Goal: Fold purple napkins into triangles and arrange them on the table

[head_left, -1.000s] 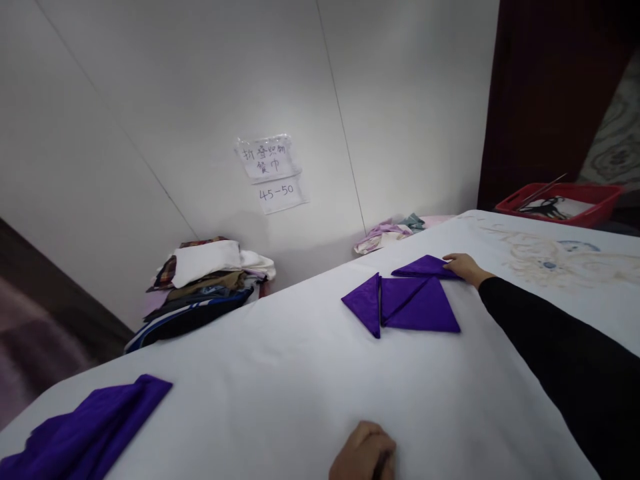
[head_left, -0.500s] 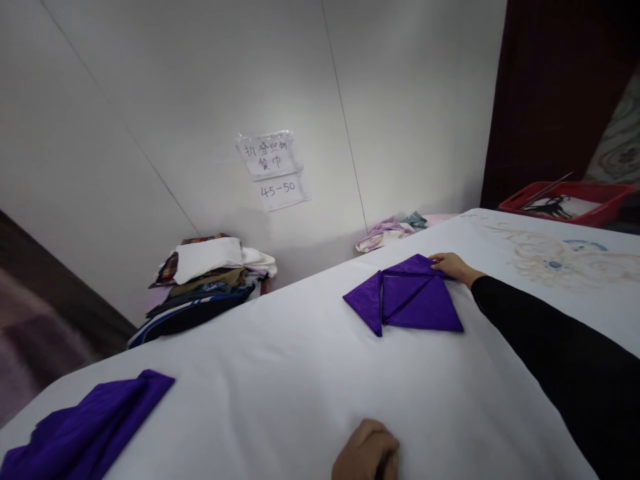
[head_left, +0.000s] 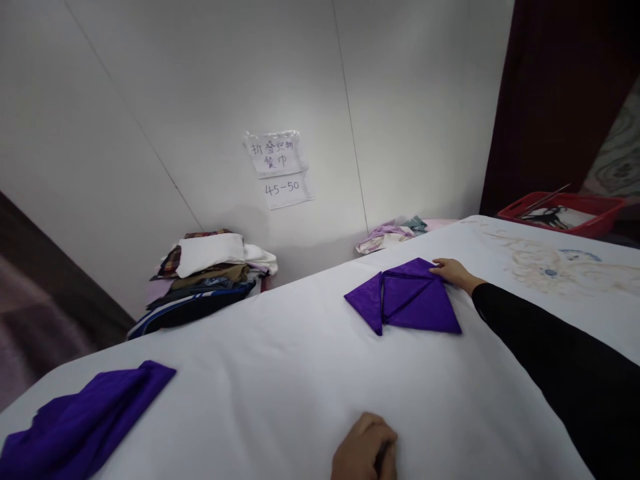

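A purple napkin (head_left: 420, 303), folded into flat pointed panels, lies on the white-covered table. At its far right corner is my right hand (head_left: 453, 273), with fingers and thumb closed on the edge of the cloth. Nearer to me, at the bottom of the view, my left hand (head_left: 363, 450) rests curled over the white cloth, apart from the napkin. A dark gap shows between its fingers; whether anything is inside cannot be made out. A second purple cloth (head_left: 95, 420), loosely bunched, lies at the lower left.
Folded clothes (head_left: 210, 273) are stacked beyond the table's far edge, with more crumpled fabric (head_left: 385, 235) against the wall. A red basket (head_left: 600, 220) holding dark-handled tools stands at the right. Handwritten paper signs (head_left: 280, 167) hang on the wall.
The view has shifted slightly. My right hand stays at the napkin's corner, and my left hand stays curled near the bottom; the napkin's folds look nearly the same.
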Motion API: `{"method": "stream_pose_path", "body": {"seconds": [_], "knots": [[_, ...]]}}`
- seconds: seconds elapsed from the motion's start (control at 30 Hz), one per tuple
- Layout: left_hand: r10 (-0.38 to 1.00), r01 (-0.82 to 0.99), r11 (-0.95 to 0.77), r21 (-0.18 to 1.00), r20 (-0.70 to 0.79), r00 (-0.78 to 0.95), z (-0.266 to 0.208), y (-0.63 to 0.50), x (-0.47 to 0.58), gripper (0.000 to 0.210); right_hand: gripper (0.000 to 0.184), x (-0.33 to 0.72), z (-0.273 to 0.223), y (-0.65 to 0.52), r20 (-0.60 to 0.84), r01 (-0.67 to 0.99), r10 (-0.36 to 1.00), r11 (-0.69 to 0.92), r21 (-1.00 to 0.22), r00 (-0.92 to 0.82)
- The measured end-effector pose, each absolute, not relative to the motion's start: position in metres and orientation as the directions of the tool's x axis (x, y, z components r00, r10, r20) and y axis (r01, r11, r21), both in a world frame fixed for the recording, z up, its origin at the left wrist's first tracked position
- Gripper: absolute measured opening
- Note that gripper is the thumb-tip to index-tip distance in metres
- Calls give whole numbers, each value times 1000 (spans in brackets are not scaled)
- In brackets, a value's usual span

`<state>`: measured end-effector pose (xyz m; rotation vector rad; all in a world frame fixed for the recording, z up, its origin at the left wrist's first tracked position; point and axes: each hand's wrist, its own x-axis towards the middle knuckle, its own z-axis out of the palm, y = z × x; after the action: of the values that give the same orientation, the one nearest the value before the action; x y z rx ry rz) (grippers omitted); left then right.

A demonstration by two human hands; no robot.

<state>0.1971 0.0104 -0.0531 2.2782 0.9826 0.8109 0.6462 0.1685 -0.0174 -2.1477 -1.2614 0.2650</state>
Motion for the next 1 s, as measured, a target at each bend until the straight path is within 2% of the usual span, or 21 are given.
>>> {"method": "stream_pose_path", "body": {"seconds": [0.2, 0.57, 0.77, 0.9, 1.0], "knots": [[735, 354, -606, 712, 331, 593, -42, 12, 199, 18, 47, 639, -15, 133, 162, 713, 792, -414, -567, 588], [772, 419, -531, 737, 217, 597, -7, 6, 198, 18, 36, 589, 0, 27, 210, 689, 764, -381, -616, 610], [767, 414, -558, 720, 255, 589, -10, 3, 195, 19, 33, 515, 8, -34, 246, 671, 819, -211, -711, 519], [728, 331, -600, 729, 324, 605, -14, -12, 172, 19, 35, 453, 5, -81, 222, 547, 900, -21, -837, 375], [708, 293, -618, 729, 355, 610, -15, -21, 134, 21, 36, 408, 5, -110, 153, 466, 959, 25, -884, 240]]}}
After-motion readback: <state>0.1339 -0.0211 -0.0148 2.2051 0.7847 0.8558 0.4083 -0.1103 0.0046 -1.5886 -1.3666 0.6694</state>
